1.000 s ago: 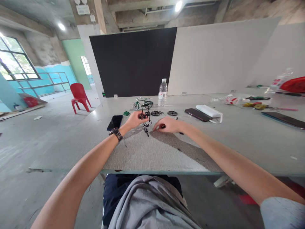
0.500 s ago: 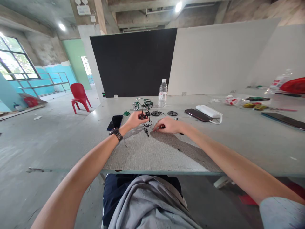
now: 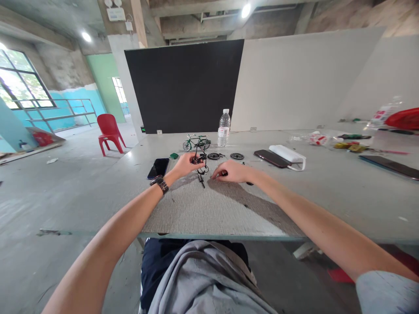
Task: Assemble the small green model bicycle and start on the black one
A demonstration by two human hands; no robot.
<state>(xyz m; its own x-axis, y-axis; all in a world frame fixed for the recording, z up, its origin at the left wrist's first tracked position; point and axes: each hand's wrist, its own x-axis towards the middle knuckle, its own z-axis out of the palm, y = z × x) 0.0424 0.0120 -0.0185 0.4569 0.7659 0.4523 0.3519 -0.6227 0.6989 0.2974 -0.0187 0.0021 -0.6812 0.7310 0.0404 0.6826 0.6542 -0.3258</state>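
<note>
My left hand is closed on a small dark model bicycle frame, held just over the table with its thin handlebar end pointing toward me. A short way to the right, my right hand hovers low at the tabletop with its fingertips pinched together. Something black shows under its curled fingers, too hidden to name. Behind the hands stands a finished-looking green model bicycle. Two loose black model wheels, one beside the frame and another farther right, lie flat.
A phone lies left of my left hand, with a small green piece near it. A water bottle stands at the back. Rightward are a dark phone, a white power bank and assorted packaging.
My right hand has shifted very slightly to the right. My left hand keeps the bicycle frame in nearly the same place.
</note>
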